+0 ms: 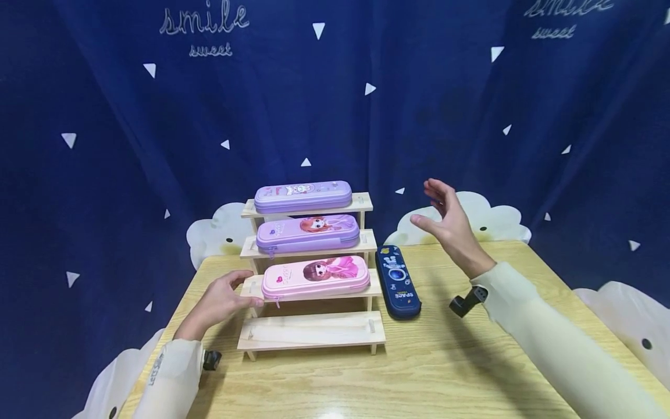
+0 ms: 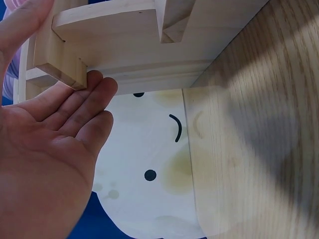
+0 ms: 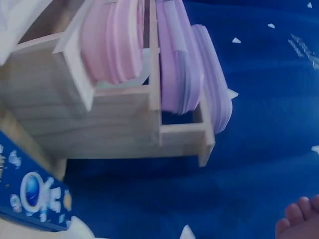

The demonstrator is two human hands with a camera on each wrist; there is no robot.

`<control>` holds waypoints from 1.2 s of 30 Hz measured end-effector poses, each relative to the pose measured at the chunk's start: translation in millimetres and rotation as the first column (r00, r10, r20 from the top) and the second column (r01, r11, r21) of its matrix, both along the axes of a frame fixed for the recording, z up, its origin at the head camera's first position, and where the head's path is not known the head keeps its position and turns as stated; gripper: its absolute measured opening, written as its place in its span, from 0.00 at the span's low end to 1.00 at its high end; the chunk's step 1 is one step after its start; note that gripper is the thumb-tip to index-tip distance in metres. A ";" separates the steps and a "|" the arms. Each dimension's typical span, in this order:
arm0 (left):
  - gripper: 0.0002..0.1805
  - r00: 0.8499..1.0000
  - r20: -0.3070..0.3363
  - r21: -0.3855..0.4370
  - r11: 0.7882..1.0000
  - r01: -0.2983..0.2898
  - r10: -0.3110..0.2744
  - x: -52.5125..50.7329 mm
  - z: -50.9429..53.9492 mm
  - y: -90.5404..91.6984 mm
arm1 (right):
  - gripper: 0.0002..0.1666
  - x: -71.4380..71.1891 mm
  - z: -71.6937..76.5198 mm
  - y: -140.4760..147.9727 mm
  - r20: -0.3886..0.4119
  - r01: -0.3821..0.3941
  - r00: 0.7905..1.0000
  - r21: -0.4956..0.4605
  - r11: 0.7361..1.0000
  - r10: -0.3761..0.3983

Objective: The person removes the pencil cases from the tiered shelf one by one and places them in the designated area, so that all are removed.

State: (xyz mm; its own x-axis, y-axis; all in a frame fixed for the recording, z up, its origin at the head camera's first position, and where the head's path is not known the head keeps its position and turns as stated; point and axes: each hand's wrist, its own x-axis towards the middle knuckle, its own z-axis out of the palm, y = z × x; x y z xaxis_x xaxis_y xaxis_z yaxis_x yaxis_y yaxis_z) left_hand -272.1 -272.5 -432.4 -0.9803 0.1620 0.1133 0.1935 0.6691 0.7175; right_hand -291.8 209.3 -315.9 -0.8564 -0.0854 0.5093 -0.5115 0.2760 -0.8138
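Navy curtain with white triangles filled the back, and below it sat a pale wood-grain desk with a stepped wooden rack near the middle of the frame. Left hand had the left end of the rack's second step from the bottom between thumb and fingers; right hand hung loosely open right of center, nothing in it. On that step lay a pink case, with two purple cases above and a navy case flat on the desk just right of the rack. My guess: the rack was stiff but light, easy to nudge, so best held by its sturdy step ends. Pink one looked light, semi-hard and kinda slick, so I'd have grabbed it across the long sides, clear of the zipper pull.
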 end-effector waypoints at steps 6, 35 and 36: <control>0.46 1.000 -0.004 0.000 1.000 -0.007 0.007 -1.1 2.1 0.3 | 0.51 -1.7 11.7 -21.8 -0.082 -0.085 0.993 0.052 0.995 0.089; 0.46 1.000 0.020 0.027 1.000 -0.002 0.002 0.8 1.3 1.6 | 0.45 9.6 -63.5 -87.3 0.051 -0.329 0.937 0.467 0.821 0.347; 0.46 1.000 0.021 0.027 1.000 -0.002 0.002 1.1 1.2 1.5 | 0.45 9.2 -64.8 -87.1 0.055 -0.325 0.939 0.471 0.820 0.340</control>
State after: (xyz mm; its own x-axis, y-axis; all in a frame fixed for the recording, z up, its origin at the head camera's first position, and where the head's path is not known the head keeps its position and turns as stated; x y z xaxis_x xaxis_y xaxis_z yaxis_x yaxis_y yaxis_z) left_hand -271.0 -271.0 -431.1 -0.9828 0.1570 0.0967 0.1766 0.6498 0.7393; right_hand -282.6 122.2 -380.7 -0.7174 -0.5958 0.3612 -0.6638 0.4270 -0.6141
